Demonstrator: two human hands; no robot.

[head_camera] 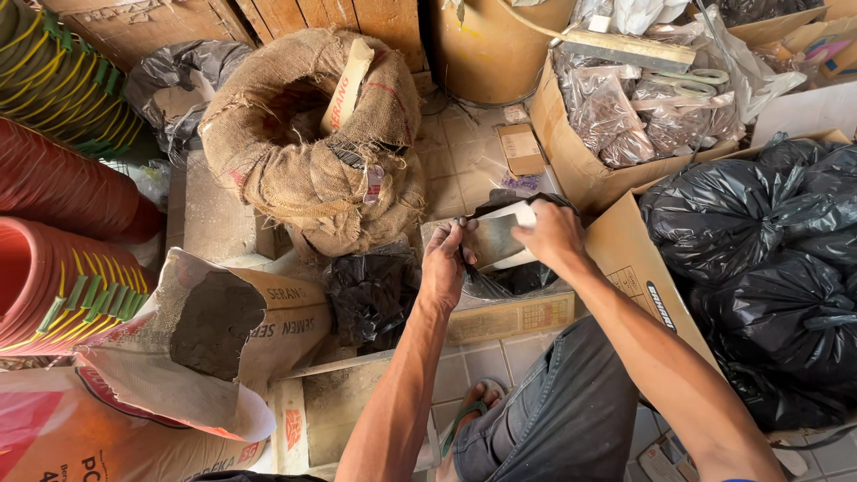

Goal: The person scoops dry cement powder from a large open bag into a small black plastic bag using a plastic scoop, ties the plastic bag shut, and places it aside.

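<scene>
My left hand (444, 265) and my right hand (553, 236) both grip a small metal scoop (497, 239) with a pale edge, held over an open black plastic bag (522, 278) of dark material. The bag sits in a low cardboard box (509, 317). My left fingers pinch the scoop's left side. My right hand closes over its right side from above. A second black bag (370, 295) of dark lumps lies just left of my left wrist.
A rolled-down burlap sack (308, 147) stands behind. An open paper sack of grey cement powder (214, 326) lies at left, beside stacked orange buckets (54, 277). Cardboard boxes hold black bags (768, 259) at right and clear packets (625, 112) behind. My sandalled foot (473, 406) rests on tiles.
</scene>
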